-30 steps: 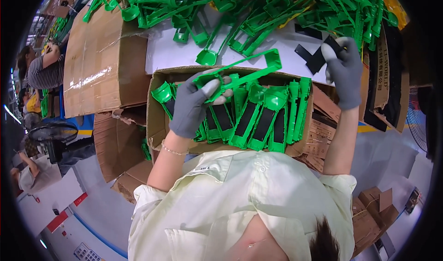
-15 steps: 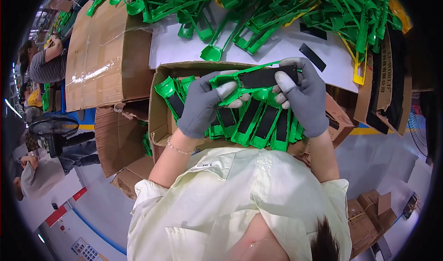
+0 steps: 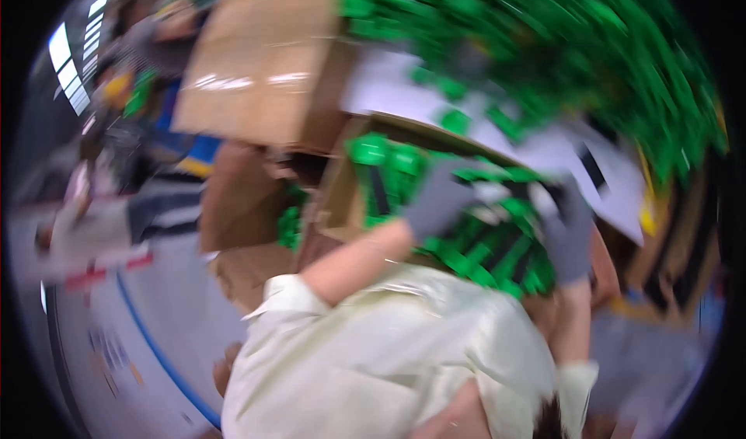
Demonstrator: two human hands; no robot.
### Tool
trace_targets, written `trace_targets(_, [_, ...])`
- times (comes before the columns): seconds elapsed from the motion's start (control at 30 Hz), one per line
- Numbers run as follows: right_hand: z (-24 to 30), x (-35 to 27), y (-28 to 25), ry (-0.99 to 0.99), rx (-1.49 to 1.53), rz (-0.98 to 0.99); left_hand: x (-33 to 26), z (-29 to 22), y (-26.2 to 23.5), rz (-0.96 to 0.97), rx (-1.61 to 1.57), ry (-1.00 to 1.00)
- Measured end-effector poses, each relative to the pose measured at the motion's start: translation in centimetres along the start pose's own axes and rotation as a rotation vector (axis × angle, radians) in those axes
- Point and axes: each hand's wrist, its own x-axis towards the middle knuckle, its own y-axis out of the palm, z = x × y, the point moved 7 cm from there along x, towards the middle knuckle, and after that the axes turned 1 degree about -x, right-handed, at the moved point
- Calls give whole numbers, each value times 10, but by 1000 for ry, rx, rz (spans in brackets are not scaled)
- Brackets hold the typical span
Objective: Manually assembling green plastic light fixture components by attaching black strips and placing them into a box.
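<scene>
Motion smears the whole head view. My left hand [image 3: 443, 200], in a grey glove with pale fingertips, is closed on one end of a green plastic part [image 3: 486, 176]. Gripping its other end is my right hand [image 3: 567, 221], gloved the same way. A dark strip shows along the part between the hands. Both hands are above an open cardboard box [image 3: 336, 194]. Inside it lie several similar green parts [image 3: 497, 256] with black strips, side by side. The exact finger placement is blurred.
A big heap of loose green parts [image 3: 536, 43] covers the far side of the white tabletop [image 3: 381, 81]. On that top lies a black strip [image 3: 592, 167]. A taped carton [image 3: 249, 66] stands to the left. Another person [image 3: 93, 229] is at the far left.
The whole view has swung and tilted, so the box, heap and hands appear farther right and turned clockwise. Both hands still hold the green part.
</scene>
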Motion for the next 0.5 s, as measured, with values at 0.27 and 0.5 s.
trace_targets(0.27, [5, -15, -45, -184, -154, -293, -13, -35, 18, 124, 201, 261])
trace_targets(0.5, [-41, -23, -16, 136, -57, 17, -24, -30, 3, 68, 233, 105])
